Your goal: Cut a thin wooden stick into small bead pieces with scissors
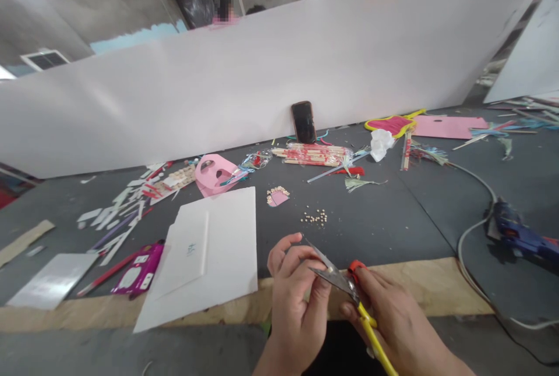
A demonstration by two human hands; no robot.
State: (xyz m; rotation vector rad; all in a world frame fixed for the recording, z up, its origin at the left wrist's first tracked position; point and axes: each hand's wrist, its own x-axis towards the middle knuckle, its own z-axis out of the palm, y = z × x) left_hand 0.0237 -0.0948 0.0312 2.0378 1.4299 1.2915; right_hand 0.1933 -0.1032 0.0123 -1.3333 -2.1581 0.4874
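My right hand grips a pair of scissors with red and yellow handles, the blades spread and pointing up and left. Beside the blades is my left hand, its fingers curled and its thumb pressed in near the lower blade. Whatever those fingers hold, if anything, is too small or hidden to make out. Just beyond the hands lies a scatter of small pale bits on the dark table. Behind them sits a small pink piece edged with similar pale bits.
White sheets lie to the left, with a magenta packet beside them. A phone leans on the white partition behind bundled sticks. On the right rests a blue glue gun with its cable.
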